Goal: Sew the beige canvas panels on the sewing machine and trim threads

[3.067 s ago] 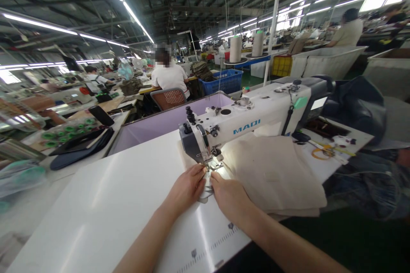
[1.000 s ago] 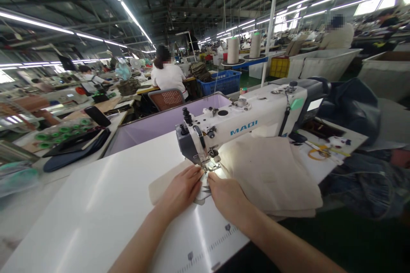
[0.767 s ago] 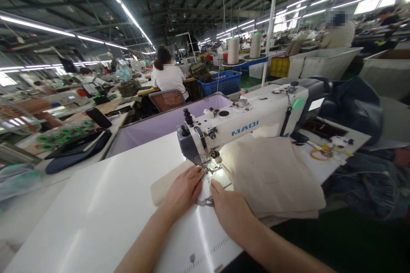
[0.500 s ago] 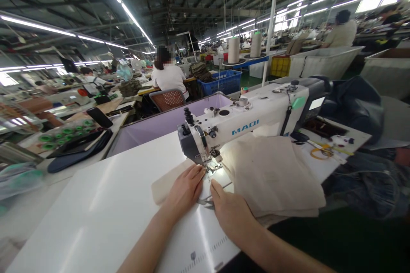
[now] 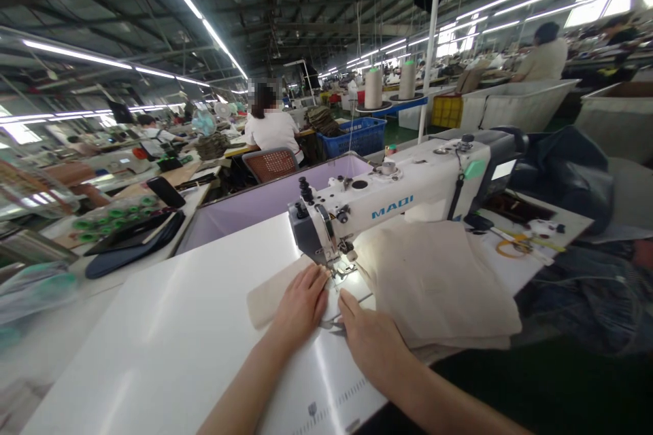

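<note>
A white sewing machine point(image 5: 403, 197) marked MAQI stands over the table, its lit presser foot point(image 5: 343, 269) just beyond my fingertips. My left hand point(image 5: 304, 302) lies flat with fingers stretched over a beige cloth piece point(image 5: 265, 299) left of the foot. On the near side of the needle plate point(image 5: 357, 289), my right hand point(image 5: 375, 340) has its fingers pressed together; what they hold, if anything, is hidden. Folded beige fabric point(image 5: 439, 285) lies right of the needle under the machine's arm, partly behind my right hand.
Scissors with orange handles point(image 5: 513, 245) lie right of the machine. Thread cones point(image 5: 373, 88) stand behind it on a blue rack. A lilac bin point(image 5: 275, 194) borders the table's far edge. A person in white point(image 5: 273, 129) sits beyond, near a blue basket point(image 5: 357, 136).
The whole view has shifted slightly. Both hands keep about the same place beside the presser foot, and the fabric shows no clear movement.
</note>
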